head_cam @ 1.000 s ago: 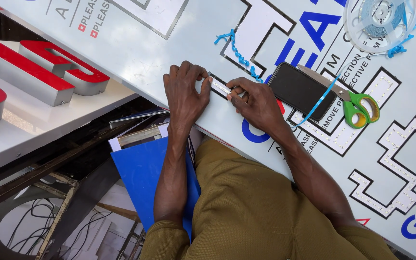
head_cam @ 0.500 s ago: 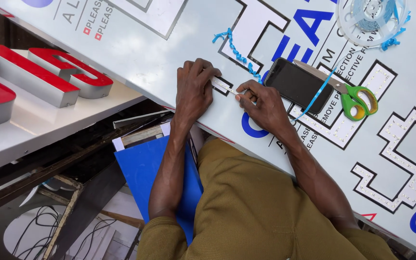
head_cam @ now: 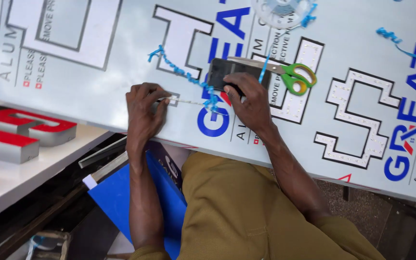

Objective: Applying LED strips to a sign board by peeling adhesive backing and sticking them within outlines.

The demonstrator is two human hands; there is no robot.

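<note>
White-filmed aluminium sheet (head_cam: 121,91) covers the tabletop in your head view, printed with blue and red lettering and cut with black-edged letter outlines. Your left hand (head_cam: 144,111) lies curled on it near its lower edge, fingertips pinched shut on one end of a thin pale strip (head_cam: 185,101). That strip runs flat across the sheet from your left hand to your right hand (head_cam: 250,103), so it sits directly between the two. Your right hand presses down on the strip's far end, fingers bent and closed over it; whether it grips or only pins the strip, you cannot tell from here. Both hands are apart, joined only by the strip.

Just above your right hand's fingertips, touching them, rests a dark phone (head_cam: 227,72), face up. Green-handled scissors (head_cam: 290,76) lie beside it, further right, blades laid over the phone's top edge. Curly blue film peelings (head_cam: 179,70) trail from above your left hand down to the strip near your right hand; another blue curl (head_cam: 410,53) sits well to the right. A clear round spool (head_cam: 282,10) stands above the scissors.

Left of your left hand, off the sheet, red-faced channel letters (head_cam: 30,130) rest on a white shelf (head_cam: 39,168). Below your left forearm stands a blue board (head_cam: 121,202).
</note>
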